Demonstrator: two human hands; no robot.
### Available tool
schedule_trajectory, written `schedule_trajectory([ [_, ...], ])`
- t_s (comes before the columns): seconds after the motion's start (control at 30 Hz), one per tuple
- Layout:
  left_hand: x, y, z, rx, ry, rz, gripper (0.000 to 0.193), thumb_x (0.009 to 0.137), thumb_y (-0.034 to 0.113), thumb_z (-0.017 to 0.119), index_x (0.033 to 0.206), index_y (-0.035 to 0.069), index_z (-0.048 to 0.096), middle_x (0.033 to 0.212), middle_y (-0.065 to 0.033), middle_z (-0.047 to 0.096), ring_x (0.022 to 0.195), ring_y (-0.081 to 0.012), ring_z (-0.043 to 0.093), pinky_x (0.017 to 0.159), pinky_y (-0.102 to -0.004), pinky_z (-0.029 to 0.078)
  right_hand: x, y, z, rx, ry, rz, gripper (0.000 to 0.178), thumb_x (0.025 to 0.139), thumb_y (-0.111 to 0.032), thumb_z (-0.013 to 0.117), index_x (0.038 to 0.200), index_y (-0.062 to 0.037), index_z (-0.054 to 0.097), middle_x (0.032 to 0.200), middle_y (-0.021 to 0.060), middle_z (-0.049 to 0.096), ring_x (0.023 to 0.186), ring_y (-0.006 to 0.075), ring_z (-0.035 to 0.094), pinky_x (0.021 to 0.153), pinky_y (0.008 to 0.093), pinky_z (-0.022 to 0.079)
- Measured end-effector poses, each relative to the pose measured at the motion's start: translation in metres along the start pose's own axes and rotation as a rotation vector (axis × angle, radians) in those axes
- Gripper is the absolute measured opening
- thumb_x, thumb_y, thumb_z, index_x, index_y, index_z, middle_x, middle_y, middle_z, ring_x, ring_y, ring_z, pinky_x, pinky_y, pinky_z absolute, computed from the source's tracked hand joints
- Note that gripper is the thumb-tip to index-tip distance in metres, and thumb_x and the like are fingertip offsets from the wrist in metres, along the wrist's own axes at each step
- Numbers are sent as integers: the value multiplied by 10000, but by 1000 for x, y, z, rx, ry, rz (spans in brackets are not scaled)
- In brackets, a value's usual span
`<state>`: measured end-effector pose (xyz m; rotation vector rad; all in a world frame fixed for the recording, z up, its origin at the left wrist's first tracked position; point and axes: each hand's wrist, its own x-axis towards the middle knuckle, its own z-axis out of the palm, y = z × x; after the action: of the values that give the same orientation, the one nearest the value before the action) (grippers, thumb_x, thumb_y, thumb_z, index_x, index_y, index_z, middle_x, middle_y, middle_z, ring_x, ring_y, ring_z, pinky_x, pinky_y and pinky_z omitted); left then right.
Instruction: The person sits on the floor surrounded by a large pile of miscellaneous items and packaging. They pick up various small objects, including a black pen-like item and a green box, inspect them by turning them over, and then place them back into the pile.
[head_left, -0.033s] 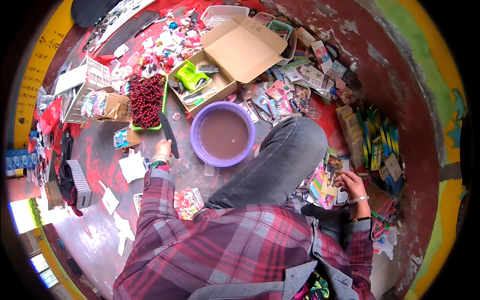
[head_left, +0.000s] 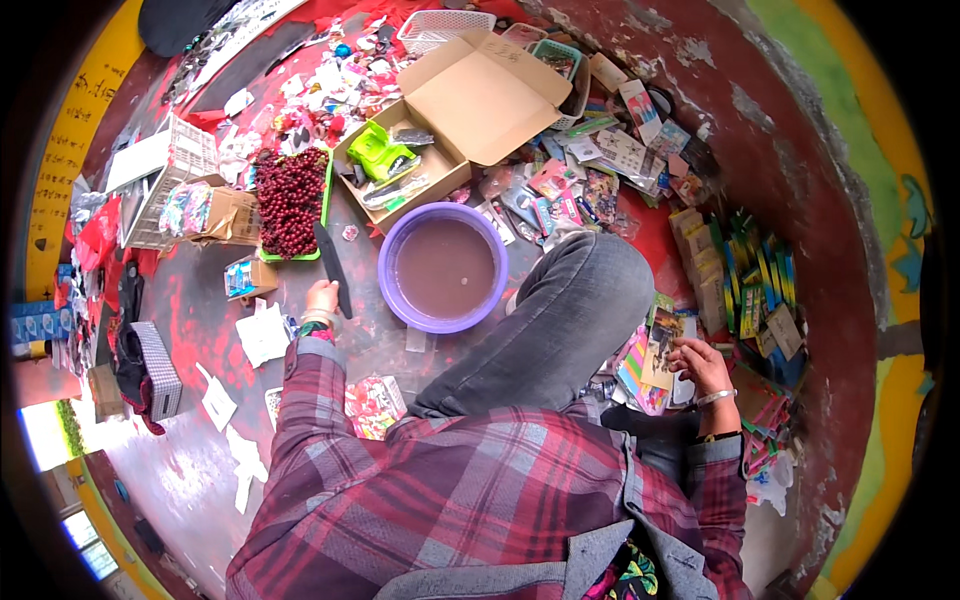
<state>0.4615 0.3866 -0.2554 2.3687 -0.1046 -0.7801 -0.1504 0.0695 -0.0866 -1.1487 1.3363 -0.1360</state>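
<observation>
My left hand [head_left: 321, 297] is closed at the edge of a long, flat black strip [head_left: 331, 262], shaped like a knife blade. The strip slants from the corner of a green tray [head_left: 331, 190] heaped with dark red beads [head_left: 289, 200] down past my knuckles. To its right stands a round purple basin [head_left: 391, 285] of murky brownish water [head_left: 445, 268]. My right hand [head_left: 703, 366] hangs beside my bent knee, fingers loosely curled and partly apart. Nearest to it lie a brownish picture card [head_left: 658, 358] and colourful striped sheets [head_left: 633, 378]; I see nothing held in it.
Beyond the basin an open cardboard box [head_left: 485, 95] holds a bright green plastic thing [head_left: 380, 152]. Packaged goods [head_left: 575, 195] pile up at the far right, with stacked boxes [head_left: 698, 262] by the wall. A white crate [head_left: 187, 150] and small cartons [head_left: 248, 278] stand left.
</observation>
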Motion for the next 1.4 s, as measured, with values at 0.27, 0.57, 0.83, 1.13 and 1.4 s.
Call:
schedule_trajectory([
  [0.27, 103, 30, -42, 296, 415, 324, 334, 842, 250, 549, 1063, 4, 595, 970, -208, 632, 880, -351, 608, 786, -392, 465, -18, -4, -6, 48, 5, -23, 284, 892, -180, 524, 1105, 5, 558, 845, 73, 648, 676, 119, 616, 534, 192, 430],
  [0.57, 128, 150, 98, 244, 205, 663, 335, 834, 328, 527, 954, 37, 640, 913, -189, 638, 873, -333, 611, 781, -397, 466, -11, -26, 7, 42, -1, -23, 265, 876, -137, 528, 1091, 8, 582, 847, 64, 651, 702, 106, 604, 588, 212, 454],
  [0.83, 46, 181, 330, 124, -521, 488, 247, 852, 238, 577, 980, 34, 630, 759, -35, 628, 671, -131, 572, 572, -265, 464, 11, -66, 17, -128, -129, -142, 261, 866, -115, 542, 1086, 17, 590, 893, 91, 652, 811, 147, 616, 708, 261, 477],
  [1.13, -7, 209, 450, -370, -249, 86, 348, 765, 250, 668, 1010, 19, 584, 757, -41, 559, 653, -138, 497, 591, -308, 404, 30, -50, 2, -487, 19, -236, 226, 817, -107, 581, 1017, -6, 608, 841, 177, 627, 743, 303, 625, 659, 335, 485],
  [1.4, -23, 194, 490, 302, -341, 605, 166, 802, 186, 588, 881, 64, 667, 834, -143, 651, 834, -236, 638, 740, -320, 488, 39, -60, -2, -530, -14, -332, 230, 812, -80, 574, 1026, 3, 587, 795, 172, 600, 693, 307, 602, 625, 345, 467],
])
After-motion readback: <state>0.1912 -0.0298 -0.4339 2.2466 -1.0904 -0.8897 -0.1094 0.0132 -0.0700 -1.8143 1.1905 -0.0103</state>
